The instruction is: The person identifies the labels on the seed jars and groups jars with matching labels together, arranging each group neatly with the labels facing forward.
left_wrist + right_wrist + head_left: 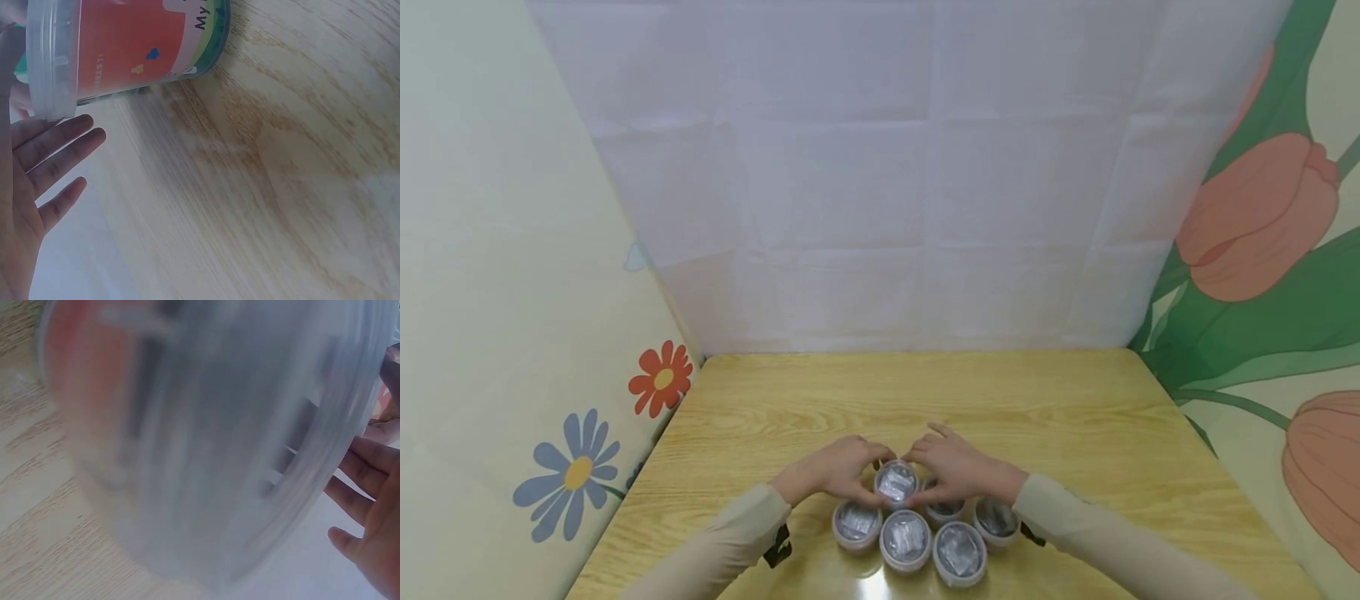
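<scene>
Blue (577, 472) and red painted flowers (662, 379) mark the left wall (475, 250), and from there a wooden table (775, 400) runs across below a hanging white sheet (865, 192). Six round tubs stand bunched on the person's side, lids up, something grey and crinkled showing through. The left tub (856, 523) comes first, just nearer the person than the left hand (850, 468). That hand curves round the held tub (897, 482) at the back of the cluster, thumb at its near edge, forefinger at its far edge. Close up at the left wrist, three fingers fan apart, so the hold seems to rest mainly on thumb and forefinger. Nearer the person sits the middle tub (905, 538). From the opposite side the right hand (957, 468) mirrors the pinch, one finger raised away from the rim; gripping from both sides probably steadies the round wall. Whether its base touches the table, I cannot tell. Rightward, the back right tub (947, 507) is partly hidden by that hand; next come the front right tub (959, 553) and the end tub (997, 518), beside the right sleeve (1112, 529). Painted tulips (1262, 217) cover the right wall (1330, 108).
</scene>
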`<action>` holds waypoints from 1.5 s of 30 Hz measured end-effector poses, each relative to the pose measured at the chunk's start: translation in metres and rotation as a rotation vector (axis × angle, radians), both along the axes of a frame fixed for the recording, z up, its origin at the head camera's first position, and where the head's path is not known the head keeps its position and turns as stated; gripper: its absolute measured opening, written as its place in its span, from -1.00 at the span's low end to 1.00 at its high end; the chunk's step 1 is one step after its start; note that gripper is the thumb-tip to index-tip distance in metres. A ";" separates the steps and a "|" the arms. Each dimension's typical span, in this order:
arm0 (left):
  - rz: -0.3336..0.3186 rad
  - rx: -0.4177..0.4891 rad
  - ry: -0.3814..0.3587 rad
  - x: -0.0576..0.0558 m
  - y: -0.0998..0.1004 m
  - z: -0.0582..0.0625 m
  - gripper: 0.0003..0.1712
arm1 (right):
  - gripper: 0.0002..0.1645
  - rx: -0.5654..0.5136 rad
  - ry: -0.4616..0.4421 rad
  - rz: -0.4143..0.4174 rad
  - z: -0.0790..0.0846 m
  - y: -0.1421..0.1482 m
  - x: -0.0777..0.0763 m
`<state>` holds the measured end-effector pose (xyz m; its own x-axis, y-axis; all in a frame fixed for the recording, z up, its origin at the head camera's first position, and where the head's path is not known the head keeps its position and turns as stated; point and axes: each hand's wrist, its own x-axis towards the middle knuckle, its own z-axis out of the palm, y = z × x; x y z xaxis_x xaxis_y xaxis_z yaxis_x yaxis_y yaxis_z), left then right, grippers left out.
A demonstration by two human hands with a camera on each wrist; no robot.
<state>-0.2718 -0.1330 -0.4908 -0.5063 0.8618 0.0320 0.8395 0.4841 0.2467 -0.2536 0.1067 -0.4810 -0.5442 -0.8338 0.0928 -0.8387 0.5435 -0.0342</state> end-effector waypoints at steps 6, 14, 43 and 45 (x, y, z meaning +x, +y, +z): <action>-0.004 0.062 -0.014 -0.005 0.000 -0.001 -0.24 | -0.17 -0.051 -0.020 -0.033 0.000 0.002 -0.003; 0.024 0.117 -0.030 -0.008 0.001 0.001 -0.27 | -0.21 -0.152 -0.061 -0.041 0.001 0.007 -0.004; 0.215 0.298 -0.241 -0.012 0.003 0.010 -0.26 | -0.13 -0.471 -0.459 -0.169 0.007 0.016 -0.008; 0.209 0.326 -0.255 -0.012 0.004 0.009 -0.25 | -0.14 -0.489 -0.467 -0.162 0.009 0.016 -0.009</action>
